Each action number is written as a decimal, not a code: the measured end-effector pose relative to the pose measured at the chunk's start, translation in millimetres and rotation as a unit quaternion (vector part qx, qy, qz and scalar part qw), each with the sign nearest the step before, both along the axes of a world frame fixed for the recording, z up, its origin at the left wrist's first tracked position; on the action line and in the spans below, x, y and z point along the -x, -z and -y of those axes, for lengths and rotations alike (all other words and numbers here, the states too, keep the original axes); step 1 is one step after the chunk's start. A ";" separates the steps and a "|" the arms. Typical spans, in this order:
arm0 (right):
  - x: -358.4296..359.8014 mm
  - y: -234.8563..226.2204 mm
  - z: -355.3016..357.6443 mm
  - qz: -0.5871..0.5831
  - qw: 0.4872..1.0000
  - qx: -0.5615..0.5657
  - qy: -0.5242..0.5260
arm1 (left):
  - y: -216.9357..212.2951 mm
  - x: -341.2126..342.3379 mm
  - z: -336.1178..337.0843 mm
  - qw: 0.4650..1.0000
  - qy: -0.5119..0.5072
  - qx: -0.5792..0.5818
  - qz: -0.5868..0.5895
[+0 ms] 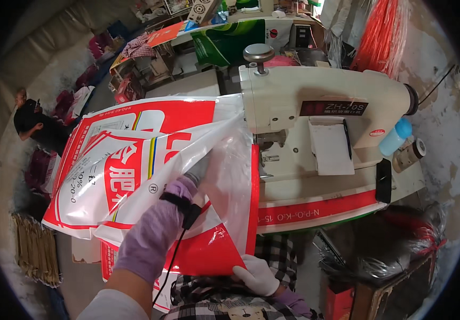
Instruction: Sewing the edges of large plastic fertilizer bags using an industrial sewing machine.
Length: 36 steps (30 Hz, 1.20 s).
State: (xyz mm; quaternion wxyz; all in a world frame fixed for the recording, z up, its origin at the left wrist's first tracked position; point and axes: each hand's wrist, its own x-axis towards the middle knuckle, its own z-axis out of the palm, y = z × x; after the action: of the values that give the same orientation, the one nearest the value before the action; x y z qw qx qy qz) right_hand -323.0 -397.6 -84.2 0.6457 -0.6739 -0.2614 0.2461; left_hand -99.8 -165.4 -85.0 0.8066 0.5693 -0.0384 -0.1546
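Observation:
A large red and white printed plastic sack (134, 160) lies across the table to the left of a cream industrial sewing machine (283, 96). My left hand (199, 168), in a pale glove, reaches into a fold of the sack; film covers its fingers, so their pose is hidden. A lilac sleeve and a black strap with a cable are on that arm. Near my lap, my gloved right hand (258, 275) is closed on the sack's lower red corner. The sack's red right edge runs beside the machine's needle area (270, 154).
Against the machine lean a notepad (331, 146) and pen. A light-blue bottle (395, 137) and a thread spool (409, 154) stand at its right. A black phone-like object (383, 180) sits on the table edge. Stacked brown bundles (35, 248) lie left; a person (40, 125) is beyond.

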 end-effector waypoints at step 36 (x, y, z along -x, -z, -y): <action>-40.7 13.4 -31.8 -0.025 0.994 -0.082 0.063 | -71.7 297.7 -287.3 0.467 -0.169 -0.852 0.164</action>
State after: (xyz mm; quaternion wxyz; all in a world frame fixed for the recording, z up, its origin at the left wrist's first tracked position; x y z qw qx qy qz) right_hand -282.3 -365.8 -97.6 0.7195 -0.6271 -0.2218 0.1996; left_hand -397.6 121.8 -13.3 -0.0891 0.9851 0.0772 0.1248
